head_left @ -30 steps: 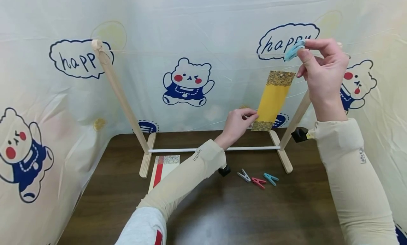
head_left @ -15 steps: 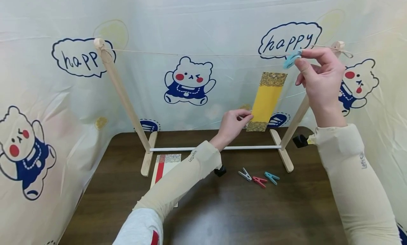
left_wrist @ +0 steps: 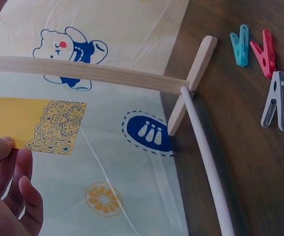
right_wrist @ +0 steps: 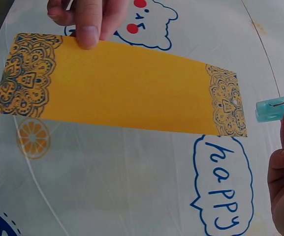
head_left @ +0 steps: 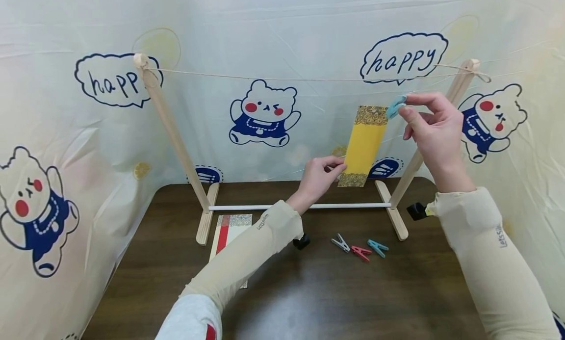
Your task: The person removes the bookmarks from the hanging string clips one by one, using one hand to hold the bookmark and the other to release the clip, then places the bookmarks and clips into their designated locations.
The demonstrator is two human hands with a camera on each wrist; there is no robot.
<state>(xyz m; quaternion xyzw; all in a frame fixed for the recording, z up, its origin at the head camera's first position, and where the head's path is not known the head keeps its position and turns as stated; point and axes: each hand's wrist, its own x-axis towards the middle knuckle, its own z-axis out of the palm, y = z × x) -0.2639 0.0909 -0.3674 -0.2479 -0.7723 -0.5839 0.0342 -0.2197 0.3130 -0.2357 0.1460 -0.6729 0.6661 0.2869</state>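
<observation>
My left hand (head_left: 320, 180) pinches a yellow card (head_left: 364, 146) by its lower left edge and holds it up in the air. Dark lace-like patterns band both short ends of the card, as the right wrist view shows. Between thumb and forefinger, my right hand (head_left: 437, 131) holds a light blue clothespin (head_left: 396, 106) beside the card's upper right corner. A small gap parts that clothespin (right_wrist: 274, 108) from the card (right_wrist: 132, 88) in the right wrist view. Above both hands runs a thin string (head_left: 265, 78) between two wooden posts.
The wooden frame's left post (head_left: 172, 129), right post (head_left: 412, 168) and white bottom rod (head_left: 348, 206) surround the work. A grey clothespin (head_left: 340, 243), a red clothespin (head_left: 361, 252) and a blue clothespin (head_left: 377, 248) lie on the table (head_left: 335, 300). A white-and-red card (head_left: 234, 227) lies partly under my left arm.
My right hand has come down and left with its clothespin, from string height to the card's top corner. The left hand and yellow card have shifted slightly left and down.
</observation>
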